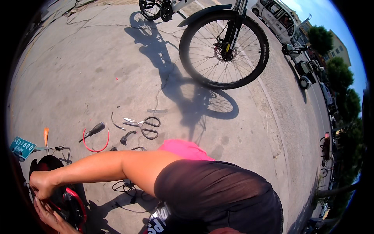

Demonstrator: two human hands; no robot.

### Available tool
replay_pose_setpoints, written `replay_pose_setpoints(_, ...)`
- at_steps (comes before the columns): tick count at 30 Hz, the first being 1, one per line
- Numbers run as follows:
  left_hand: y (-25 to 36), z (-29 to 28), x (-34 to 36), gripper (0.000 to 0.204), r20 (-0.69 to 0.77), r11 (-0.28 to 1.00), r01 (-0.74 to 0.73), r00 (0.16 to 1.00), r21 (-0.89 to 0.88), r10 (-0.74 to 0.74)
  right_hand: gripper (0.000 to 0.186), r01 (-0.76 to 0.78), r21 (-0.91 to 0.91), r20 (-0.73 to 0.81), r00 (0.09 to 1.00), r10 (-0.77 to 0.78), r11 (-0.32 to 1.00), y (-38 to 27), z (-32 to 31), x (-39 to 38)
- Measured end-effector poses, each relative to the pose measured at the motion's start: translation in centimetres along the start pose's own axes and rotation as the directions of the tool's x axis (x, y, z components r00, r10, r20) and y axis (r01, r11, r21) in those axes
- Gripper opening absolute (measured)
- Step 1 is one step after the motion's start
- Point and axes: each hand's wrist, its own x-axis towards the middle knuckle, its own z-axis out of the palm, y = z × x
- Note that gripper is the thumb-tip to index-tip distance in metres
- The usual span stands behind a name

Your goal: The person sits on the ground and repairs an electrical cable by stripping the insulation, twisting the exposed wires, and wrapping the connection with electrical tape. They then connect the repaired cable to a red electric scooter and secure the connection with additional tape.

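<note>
At the far left rim my right hand is closed with its fingertips curled down beside the dark body of a red-and-black vehicle. Just below, my left hand has its fingers pressed together and pointing up to the right hand's fingertips. Whatever the two hands pinch is too small and dark to make out. Close to them is a curved red-and-black part. A teal number plate hangs above the right hand, near an orange-handled thing.
On the concrete lie a screwdriver, a red wire, scissors, short black cable pieces and tangled black cables. Pink cloth shows behind my right arm. A bicycle stands beyond; parked vehicles line the right side.
</note>
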Motion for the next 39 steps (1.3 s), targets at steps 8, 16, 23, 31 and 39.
replay_pose_setpoints(8, 0.8, 1.4, -2.7, 0.031, -0.008, 0.92, -0.28, 0.956, 0.274, 0.293, 0.012, -0.035, 0.107, -0.045, 0.998, 0.04, 0.994, -1.8, 0.4, -0.5)
replay_pose_setpoints(16, -1.9, -1.0, -1.4, 0.029, 0.057, 0.748, -0.51, 0.84, 0.426, 0.54, 0.018, 0.064, -0.29, -0.267, 0.953, -0.145, 0.955, -3.3, 3.1, -0.3)
replay_pose_setpoints(23, -1.0, -2.6, -0.7, 0.031, -0.054, 0.961, -0.201, 0.975, 0.189, 0.215, 0.013, -0.15, 0.199, -0.363, 0.907, 0.215, 0.969, -6.4, 1.7, -1.0)
replay_pose_setpoints(31, -1.0, -2.0, -0.9, 0.028, -0.009, 0.978, -0.065, 0.998, -0.201, 0.065, 0.011, -0.378, 0.235, -0.187, 0.887, 0.423, 0.896, -3.4, 3.1, 1.0)
replay_pose_setpoints(39, -0.1, 2.8, -3.5, 0.026, -0.214, 0.938, 0.122, 0.957, -0.324, -0.198, 0.009, -0.244, 0.19, -0.229, 0.931, 0.285, 0.951, -3.5, 1.9, 0.0)
